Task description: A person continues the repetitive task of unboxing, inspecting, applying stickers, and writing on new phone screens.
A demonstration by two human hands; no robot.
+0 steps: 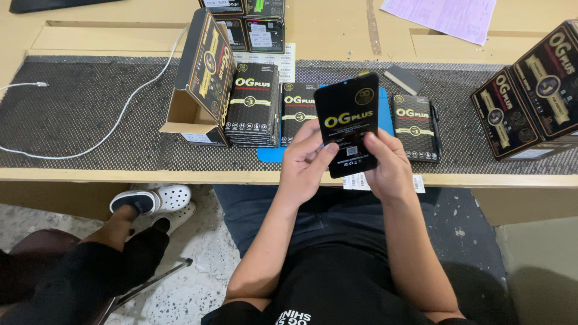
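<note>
The left hand [304,165] and right hand [388,168] hold a flat black packet [349,123] between them above the surface [90,176] edge, fingers closed along both long sides. From the left: a white cable [120,114], an open carton [201,84], stacked black packets [256,102], a blue mat [271,154], another packet [415,126], dark boxes [533,108]. A light, even edge grip would probably keep it from bending.
</note>
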